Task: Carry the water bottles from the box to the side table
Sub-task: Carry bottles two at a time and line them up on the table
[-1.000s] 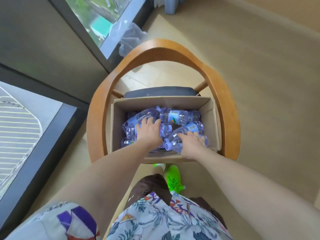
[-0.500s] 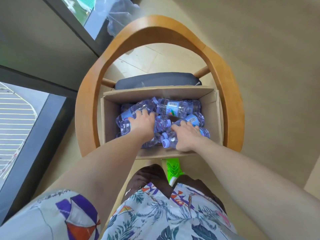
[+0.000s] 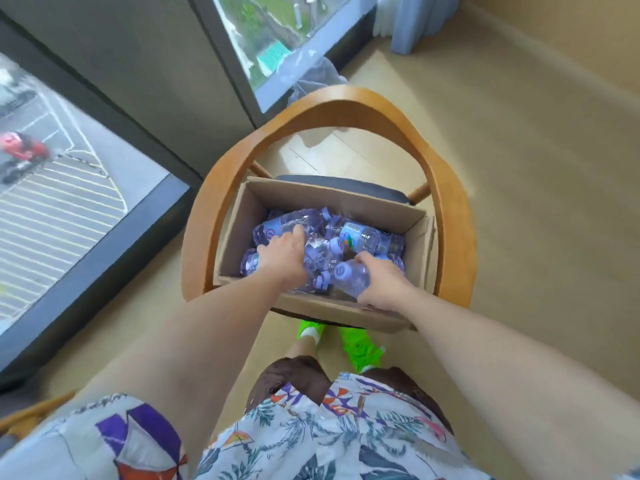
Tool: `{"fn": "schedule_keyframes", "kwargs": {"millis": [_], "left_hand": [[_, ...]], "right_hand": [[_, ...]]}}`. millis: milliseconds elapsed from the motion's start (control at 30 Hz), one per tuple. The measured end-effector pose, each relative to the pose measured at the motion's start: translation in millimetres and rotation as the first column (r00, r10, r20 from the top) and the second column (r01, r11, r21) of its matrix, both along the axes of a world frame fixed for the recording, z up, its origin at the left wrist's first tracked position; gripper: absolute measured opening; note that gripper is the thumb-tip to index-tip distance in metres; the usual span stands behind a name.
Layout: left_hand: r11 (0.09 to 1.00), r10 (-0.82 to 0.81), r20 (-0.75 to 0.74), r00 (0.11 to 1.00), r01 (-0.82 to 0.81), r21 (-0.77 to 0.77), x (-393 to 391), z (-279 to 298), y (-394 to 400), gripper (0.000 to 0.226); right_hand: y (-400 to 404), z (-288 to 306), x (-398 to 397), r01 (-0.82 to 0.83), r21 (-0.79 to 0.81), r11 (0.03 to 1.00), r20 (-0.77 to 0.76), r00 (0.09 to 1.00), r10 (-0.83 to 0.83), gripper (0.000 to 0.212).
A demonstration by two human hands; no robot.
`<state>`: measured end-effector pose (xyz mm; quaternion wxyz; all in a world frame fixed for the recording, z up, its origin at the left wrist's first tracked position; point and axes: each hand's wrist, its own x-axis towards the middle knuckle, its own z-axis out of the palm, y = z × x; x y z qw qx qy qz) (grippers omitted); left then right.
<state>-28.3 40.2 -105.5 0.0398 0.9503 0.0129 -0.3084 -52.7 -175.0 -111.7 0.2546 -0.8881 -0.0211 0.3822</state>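
An open cardboard box sits on the seat of a wooden chair and holds several clear water bottles with purple caps. My right hand grips one bottle near the box's front wall, tilted up with its cap toward me. My left hand lies palm down on the bottles in the left half of the box, fingers curled around one of them. The side table is out of view.
The chair's curved wooden backrest rings the box. Floor-to-ceiling windows run along the left, with a clear plastic bag on the floor behind the chair. My green shoes stand just before the chair. Beige floor stretches to the right.
My right hand has closed around a bottle and tipped its cap end up toward me. My left hand stays on the bottles at the left. The view has swung and pulled back.
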Motion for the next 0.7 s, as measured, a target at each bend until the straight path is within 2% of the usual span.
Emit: {"fn": "schedule_keyframes", "kwargs": {"millis": [67,133,200,267,367,433,533,700], "left_hand": [[0.998,0.054,0.064,0.996,-0.051,-0.048,-8,21,-2,0.06],[0.98,0.187,0.143,0.972,-0.173,-0.102,-12,45,-6,0.062],[0.939,0.328,0.212,0.921,-0.294,-0.178,-16,71,-5,0.065],[0.904,0.41,0.255,0.875,-0.353,-0.241,-24,94,4,0.07],[0.845,0.531,0.31,0.789,-0.461,-0.272,-45,124,29,0.076],[0.764,0.645,0.333,0.688,-0.565,-0.312,-66,139,49,0.069],[0.599,0.799,0.336,0.498,-0.708,-0.374,-112,161,87,0.064],[0.327,0.913,0.382,0.145,-0.819,-0.471,-234,198,147,0.066]], "right_hand": [[-3,12,5,0.173,0.079,0.982,0.035,0.984,-0.176,0.075],[1,29,11,0.298,0.205,0.932,0.106,0.94,-0.324,0.078],[12,50,19,0.317,0.339,0.886,0.13,0.917,-0.377,0.072],[30,76,27,0.271,0.44,0.856,0.142,0.92,-0.365,0.054],[67,112,36,0.216,0.574,0.79,0.143,0.924,-0.356,0.042],[98,133,34,0.193,0.636,0.747,0.133,0.926,-0.353,0.047],[151,161,15,0.073,0.665,0.744,0.193,0.945,-0.265,0.049],[238,190,-67,-0.259,0.583,0.77,0.358,0.933,0.044,0.046]]}}
